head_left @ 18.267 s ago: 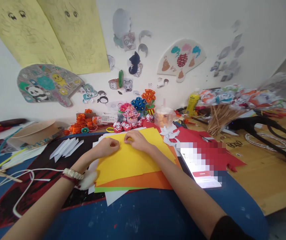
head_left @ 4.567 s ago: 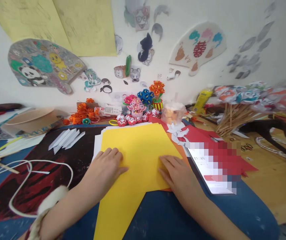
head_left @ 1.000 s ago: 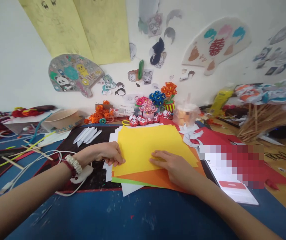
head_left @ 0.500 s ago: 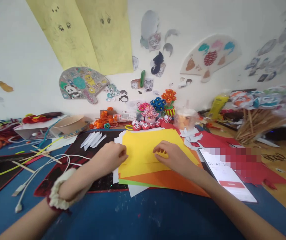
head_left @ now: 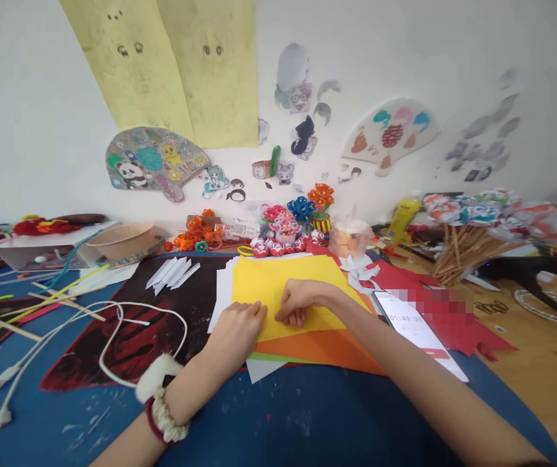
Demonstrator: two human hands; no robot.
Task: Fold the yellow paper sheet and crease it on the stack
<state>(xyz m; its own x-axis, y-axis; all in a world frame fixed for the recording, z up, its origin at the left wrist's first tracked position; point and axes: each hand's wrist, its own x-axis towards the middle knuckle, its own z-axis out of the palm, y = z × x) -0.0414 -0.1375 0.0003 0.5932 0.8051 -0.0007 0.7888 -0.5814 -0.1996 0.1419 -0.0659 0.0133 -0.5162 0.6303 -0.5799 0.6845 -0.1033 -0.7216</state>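
Observation:
A folded yellow paper sheet (head_left: 278,282) lies on top of a stack of orange (head_left: 317,347), green and white sheets on the blue table. My left hand (head_left: 237,331) rests on the sheet's near left corner with its fingers curled and pressed down. My right hand (head_left: 300,299) lies just right of it on the yellow sheet, fingers bent and pinched together against the paper near its front edge. The two hands almost touch.
A phone (head_left: 419,331) with a lit screen lies right of the stack beside red paper (head_left: 473,327). White paper strips (head_left: 171,272), a white cable (head_left: 113,311) and sticks lie to the left. Paper flowers (head_left: 288,224), a plastic cup (head_left: 349,237) and a bundle of sticks (head_left: 458,250) line the back.
My right hand has slid left along the yellow sheet toward my left hand and curled its fingers. My left hand has moved nearer, onto the sheet's front corner.

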